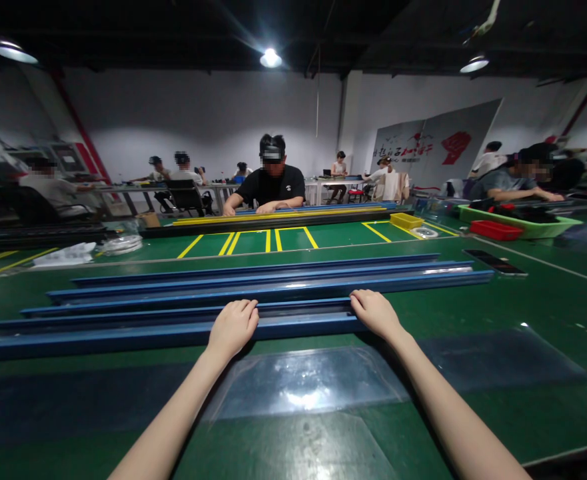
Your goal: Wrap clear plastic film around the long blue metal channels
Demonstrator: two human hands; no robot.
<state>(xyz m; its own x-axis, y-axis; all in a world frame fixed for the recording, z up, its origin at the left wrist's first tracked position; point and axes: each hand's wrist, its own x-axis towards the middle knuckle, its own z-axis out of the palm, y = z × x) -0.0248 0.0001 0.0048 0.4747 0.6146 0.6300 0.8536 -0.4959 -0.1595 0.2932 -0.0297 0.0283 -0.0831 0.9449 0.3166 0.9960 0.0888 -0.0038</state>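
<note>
A long blue channel-shaped rail [303,327] lies across the green table in front of me. My left hand [234,325] is closed over it near the middle, fingers curled across the far edge. Around the rail's right end my right hand [374,311] is wrapped in the same way. Both thumbs are partly hidden. Just beyond, several more blue rails [273,288] lie side by side, roughly parallel. A clear plastic sheet [306,383] is spread flat on the near side, under my forearms.
A phone [494,262] lies right of the rails. Farther back are a yellow tray [406,221], a red tray [496,230], a green bin [548,227] and a roll of clear tape [122,245]. A co-worker [273,177] sits opposite behind yellow and black strips.
</note>
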